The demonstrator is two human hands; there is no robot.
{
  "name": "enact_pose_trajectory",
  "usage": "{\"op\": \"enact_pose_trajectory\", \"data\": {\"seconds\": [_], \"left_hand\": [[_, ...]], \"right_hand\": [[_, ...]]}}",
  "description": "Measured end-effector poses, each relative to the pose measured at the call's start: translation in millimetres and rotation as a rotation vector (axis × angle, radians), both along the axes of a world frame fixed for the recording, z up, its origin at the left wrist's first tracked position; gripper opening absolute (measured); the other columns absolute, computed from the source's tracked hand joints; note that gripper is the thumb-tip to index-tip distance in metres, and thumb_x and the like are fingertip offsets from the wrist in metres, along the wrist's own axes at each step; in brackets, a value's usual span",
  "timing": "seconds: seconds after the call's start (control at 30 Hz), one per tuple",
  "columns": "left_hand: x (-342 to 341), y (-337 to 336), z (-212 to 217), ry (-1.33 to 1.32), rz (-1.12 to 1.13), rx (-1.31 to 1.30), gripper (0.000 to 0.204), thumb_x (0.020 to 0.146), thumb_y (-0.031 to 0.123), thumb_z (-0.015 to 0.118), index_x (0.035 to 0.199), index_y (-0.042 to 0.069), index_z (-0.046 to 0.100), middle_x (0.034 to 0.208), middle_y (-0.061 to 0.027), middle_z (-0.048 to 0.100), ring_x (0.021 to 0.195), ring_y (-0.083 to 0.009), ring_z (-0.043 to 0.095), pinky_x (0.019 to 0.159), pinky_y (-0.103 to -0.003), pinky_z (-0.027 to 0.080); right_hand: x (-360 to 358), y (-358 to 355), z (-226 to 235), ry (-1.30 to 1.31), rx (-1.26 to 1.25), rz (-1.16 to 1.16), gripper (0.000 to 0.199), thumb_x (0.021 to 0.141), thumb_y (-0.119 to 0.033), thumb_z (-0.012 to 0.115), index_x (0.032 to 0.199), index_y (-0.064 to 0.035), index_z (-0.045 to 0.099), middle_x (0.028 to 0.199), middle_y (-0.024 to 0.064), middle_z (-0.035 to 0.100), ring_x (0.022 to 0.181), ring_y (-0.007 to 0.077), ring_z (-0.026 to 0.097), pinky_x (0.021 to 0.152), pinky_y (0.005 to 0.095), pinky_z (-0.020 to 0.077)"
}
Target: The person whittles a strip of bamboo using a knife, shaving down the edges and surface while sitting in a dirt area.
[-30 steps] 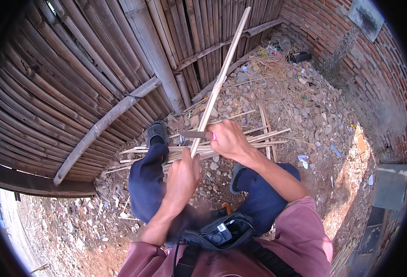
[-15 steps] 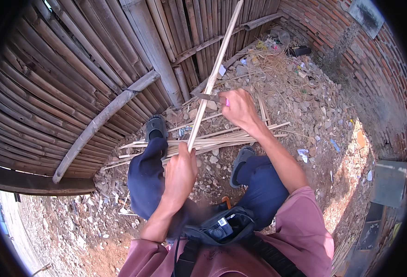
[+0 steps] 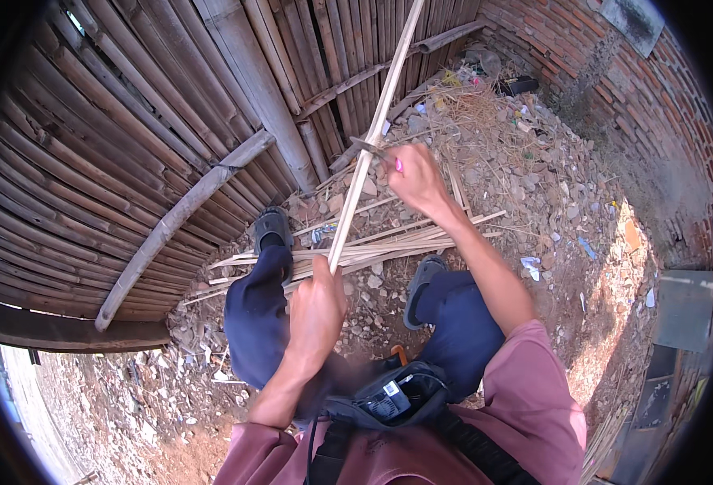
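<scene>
My left hand (image 3: pixel 317 311) is closed around the lower end of a long pale bamboo strip (image 3: pixel 355 194), which slants up and away past the top of the view. My right hand (image 3: pixel 418 179) grips a knife (image 3: pixel 369 149), its handle mostly hidden in my fingers with a bit of pink showing. The dark blade lies across the strip about midway along its visible length. Beneath them, a loose pile of similar bamboo strips (image 3: pixel 397 246) lies on the ground between and beyond my feet.
A bamboo slat wall (image 3: pixel 114 153) with a round pole (image 3: pixel 180 217) rises on the left. The brick wall (image 3: pixel 599 73) curves along the right. Stones, straw and litter cover the ground (image 3: pixel 526 194). An open black waist pouch (image 3: pixel 393 396) hangs at my front.
The knife blade has shifted slightly up along the strip and tilted, its tip now pointing more away. My right hand moved a little with it; my left hand keeps its hold.
</scene>
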State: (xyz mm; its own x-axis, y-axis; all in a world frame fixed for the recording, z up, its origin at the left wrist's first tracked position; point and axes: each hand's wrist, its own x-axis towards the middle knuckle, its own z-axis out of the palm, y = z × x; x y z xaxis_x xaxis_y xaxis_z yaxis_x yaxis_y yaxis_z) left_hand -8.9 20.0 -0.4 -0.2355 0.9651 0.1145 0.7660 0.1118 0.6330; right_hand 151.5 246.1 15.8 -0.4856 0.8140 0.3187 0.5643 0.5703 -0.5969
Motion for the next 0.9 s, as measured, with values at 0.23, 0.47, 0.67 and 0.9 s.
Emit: {"op": "enact_pose_trajectory", "data": {"seconds": [0.23, 0.47, 0.67, 0.9], "left_hand": [[-3, -3, -3, 0.049, -0.027, 0.006, 0.019, 0.104, 0.013, 0.058, 0.1, -0.004, 0.05, 0.063, -0.0313, 0.063, 0.061, -0.0528, 0.066, 0.056, -0.062, 0.053], [-1, -5, -7, -0.008, -0.087, 0.005, 0.021, 0.102, 0.011, 0.06, 0.1, -0.006, 0.049, 0.064, -0.0322, 0.063, 0.062, -0.0532, 0.066, 0.057, -0.062, 0.053], [1, -5, 2, -0.154, -0.119, 0.014, 0.03, 0.108, 0.024, 0.06, 0.102, -0.003, 0.049, 0.064, -0.0289, 0.063, 0.062, -0.0528, 0.065, 0.053, -0.059, 0.048], [1, -8, -3, -0.161, -0.097, 0.032, 0.029, 0.11, 0.025, 0.058, 0.102, -0.002, 0.049, 0.064, -0.0256, 0.063, 0.061, -0.051, 0.065, 0.051, -0.057, 0.046]], "right_hand": [[-5, 9, -15, 0.007, 0.104, -0.11, 0.015, 0.075, -0.001, 0.057, 0.072, 0.0021, 0.071, 0.055, 0.0211, 0.063, 0.047, 0.0327, 0.063, 0.05, 0.0457, 0.0506], [11, -7, -16, -0.014, 0.131, 0.155, 0.022, 0.074, -0.001, 0.056, 0.082, 0.0023, 0.077, 0.059, 0.0247, 0.064, 0.053, 0.0379, 0.066, 0.055, 0.0473, 0.0522], [11, -6, -4, 0.037, 0.222, 0.061, 0.014, 0.072, -0.002, 0.056, 0.067, 0.0036, 0.068, 0.06, 0.0278, 0.062, 0.057, 0.0448, 0.066, 0.057, 0.0511, 0.0519], [1, -27, -7, -0.098, 0.195, 0.056, 0.014, 0.071, -0.004, 0.06, 0.07, 0.0026, 0.072, 0.062, 0.0265, 0.065, 0.06, 0.0445, 0.069, 0.061, 0.0515, 0.0561]]}}
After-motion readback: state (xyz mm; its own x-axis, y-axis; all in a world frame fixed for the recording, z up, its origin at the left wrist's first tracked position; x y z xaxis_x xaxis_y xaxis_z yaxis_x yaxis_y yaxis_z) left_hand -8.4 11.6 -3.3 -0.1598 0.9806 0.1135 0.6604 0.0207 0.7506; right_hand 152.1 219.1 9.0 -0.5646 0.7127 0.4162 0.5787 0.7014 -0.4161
